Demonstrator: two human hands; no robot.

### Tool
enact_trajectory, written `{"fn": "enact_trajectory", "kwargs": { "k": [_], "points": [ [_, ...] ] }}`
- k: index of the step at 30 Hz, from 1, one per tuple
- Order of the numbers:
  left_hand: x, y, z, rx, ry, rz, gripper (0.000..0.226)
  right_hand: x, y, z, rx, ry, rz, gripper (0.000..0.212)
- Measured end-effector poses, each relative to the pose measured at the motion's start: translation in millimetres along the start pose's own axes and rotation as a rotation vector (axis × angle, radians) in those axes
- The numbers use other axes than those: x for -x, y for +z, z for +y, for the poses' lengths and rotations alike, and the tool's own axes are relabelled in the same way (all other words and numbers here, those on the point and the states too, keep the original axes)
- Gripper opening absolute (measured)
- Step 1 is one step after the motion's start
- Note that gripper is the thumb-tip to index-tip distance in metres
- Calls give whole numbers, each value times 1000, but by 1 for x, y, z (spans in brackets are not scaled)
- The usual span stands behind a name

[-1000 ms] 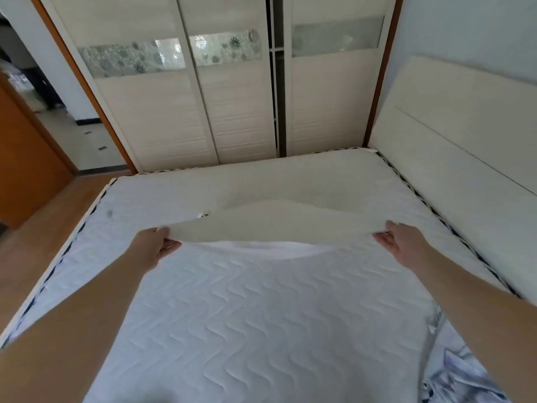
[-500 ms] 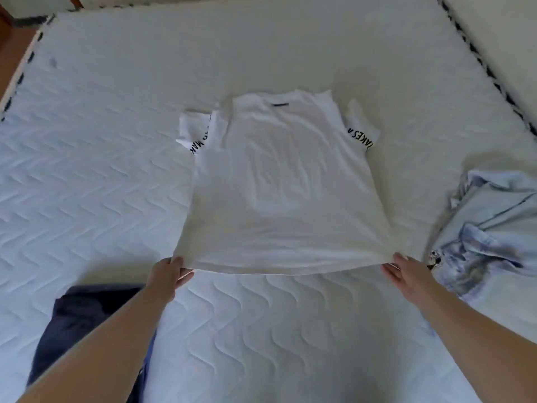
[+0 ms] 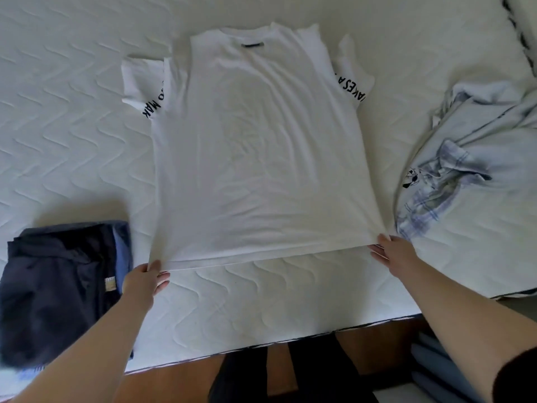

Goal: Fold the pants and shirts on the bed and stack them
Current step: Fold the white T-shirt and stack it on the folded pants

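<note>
Centrally on the bed (image 3: 72, 126): white T-shirt (image 3: 255, 146) spread flat, left hand (image 3: 143, 282) and right hand (image 3: 396, 253) pinching its hem corners. Lower left, folded dark pants (image 3: 55, 289); right, crumpled pale shirt (image 3: 465, 158).

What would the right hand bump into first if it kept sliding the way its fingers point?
The right hand points up and left across the bed, and it already pinches the white T-shirt at its hem corner. It would probably only slide along that shirt.

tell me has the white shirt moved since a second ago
Yes. The white shirt was held up above the mattress; now it lies spread flat on it, both hands at its hem corners.
</note>
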State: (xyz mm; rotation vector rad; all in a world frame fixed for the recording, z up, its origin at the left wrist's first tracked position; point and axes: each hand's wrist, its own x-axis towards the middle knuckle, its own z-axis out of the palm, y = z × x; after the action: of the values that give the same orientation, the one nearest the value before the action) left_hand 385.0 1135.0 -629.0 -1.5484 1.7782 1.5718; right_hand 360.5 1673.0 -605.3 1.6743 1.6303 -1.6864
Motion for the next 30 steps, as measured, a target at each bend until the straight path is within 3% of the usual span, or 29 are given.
{"fn": "enact_trajectory", "kwargs": {
  "k": [5, 11, 22, 30],
  "points": [
    [12, -19, -38, -89, 1, -4, 25, 9, -22, 32, 66, 61, 10, 35],
    [21, -38, -69, -212, -34, 8, 39, 14, -44, 66, 288, 61, 82, 43],
    [39, -57, -104, -418, -23, 32, 42, 12, -80, 106, 490, 30, 200, 34],
    [39, -58, -120, -456, -68, 11, 44, 0, -88, 109, 652, 28, 151, 27]
  ]
}}
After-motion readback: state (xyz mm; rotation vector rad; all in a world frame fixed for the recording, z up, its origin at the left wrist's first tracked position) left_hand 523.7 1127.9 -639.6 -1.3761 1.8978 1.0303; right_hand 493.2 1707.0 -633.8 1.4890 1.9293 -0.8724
